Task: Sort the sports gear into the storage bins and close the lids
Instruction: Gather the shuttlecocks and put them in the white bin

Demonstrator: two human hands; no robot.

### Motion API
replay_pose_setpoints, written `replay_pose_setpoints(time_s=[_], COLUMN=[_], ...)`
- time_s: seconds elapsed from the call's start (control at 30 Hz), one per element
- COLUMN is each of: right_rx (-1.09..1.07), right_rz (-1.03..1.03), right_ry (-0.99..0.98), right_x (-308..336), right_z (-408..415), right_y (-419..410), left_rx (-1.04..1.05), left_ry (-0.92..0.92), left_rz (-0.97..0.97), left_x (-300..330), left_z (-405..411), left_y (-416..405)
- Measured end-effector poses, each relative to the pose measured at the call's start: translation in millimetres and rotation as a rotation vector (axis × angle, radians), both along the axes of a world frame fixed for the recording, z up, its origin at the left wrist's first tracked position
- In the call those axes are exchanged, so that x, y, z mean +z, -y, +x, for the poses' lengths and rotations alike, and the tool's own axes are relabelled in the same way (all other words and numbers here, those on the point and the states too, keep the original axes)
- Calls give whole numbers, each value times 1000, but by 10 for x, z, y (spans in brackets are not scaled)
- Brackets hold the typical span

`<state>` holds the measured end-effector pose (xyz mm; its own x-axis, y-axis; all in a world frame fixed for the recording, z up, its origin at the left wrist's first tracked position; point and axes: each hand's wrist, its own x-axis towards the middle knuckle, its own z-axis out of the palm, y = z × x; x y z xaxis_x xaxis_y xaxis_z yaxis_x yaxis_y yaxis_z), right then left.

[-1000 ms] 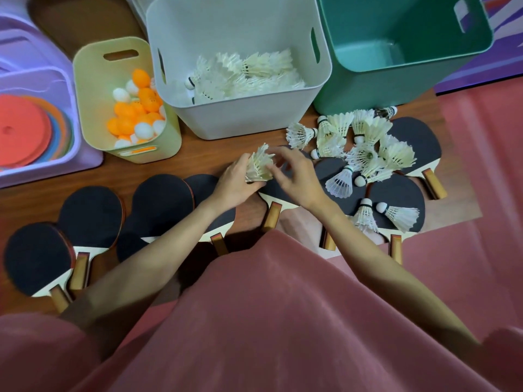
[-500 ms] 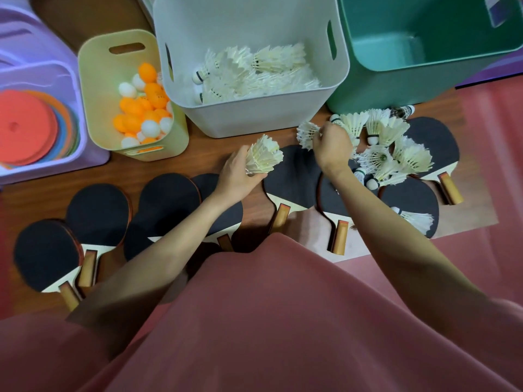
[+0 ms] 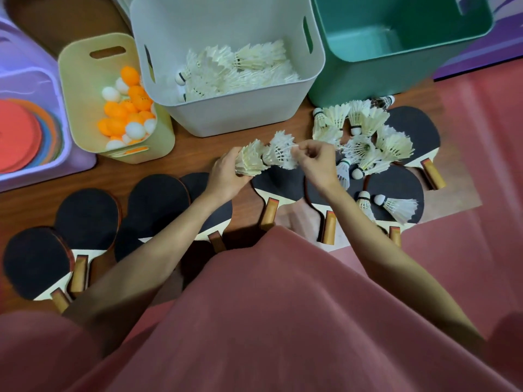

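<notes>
Nearest: row of paddles (image 3: 158,199) on the floor, handles toward the person, running left to right. Above them, mid-frame, both hands close together. Left hand (image 3: 226,176) grips a nested stack (image 3: 250,161) of shuttlecocks. Right hand (image 3: 317,162) pinches the feathers of one shuttlecock (image 3: 283,149), its cork end meeting the open end of the stack; whether it is seated, can't tell. Loose pile (image 3: 365,137) of shuttlecocks just right of the right hand, lying partly on the right-hand paddles. Far: white bin (image 3: 240,117) with shuttlecocks directly beyond the hands, yellow bin (image 3: 82,89) with balls to its left, purple bin (image 3: 34,80) with discs far left, green bin (image 3: 382,77) far right.
</notes>
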<state>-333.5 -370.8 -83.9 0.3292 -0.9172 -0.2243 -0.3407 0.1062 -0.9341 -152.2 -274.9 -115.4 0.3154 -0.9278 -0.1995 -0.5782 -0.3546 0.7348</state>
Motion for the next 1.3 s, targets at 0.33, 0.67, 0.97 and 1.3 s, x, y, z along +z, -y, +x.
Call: replay_pose_setpoints(time_s=[0.33, 0.67, 0.97, 1.3], right_rx=[12, -42, -121, -81], right_rz=[67, -240, -361, -189], right_ry=[20, -999, -953, -153], right_x=[-69, -195, 21, 554], right_z=[-242, -739, -623, -62], right_y=[-175, -54, 22, -116], left_rx=[-96, -134, -102, -1], left_ry=[-103, -105, -74, -23], left_rz=[-21, -12, -13, -82], left_x=[100, 177, 235, 337], left_z=[-269, -449, -356, 0], left_y=[-51, -73, -134, -234])
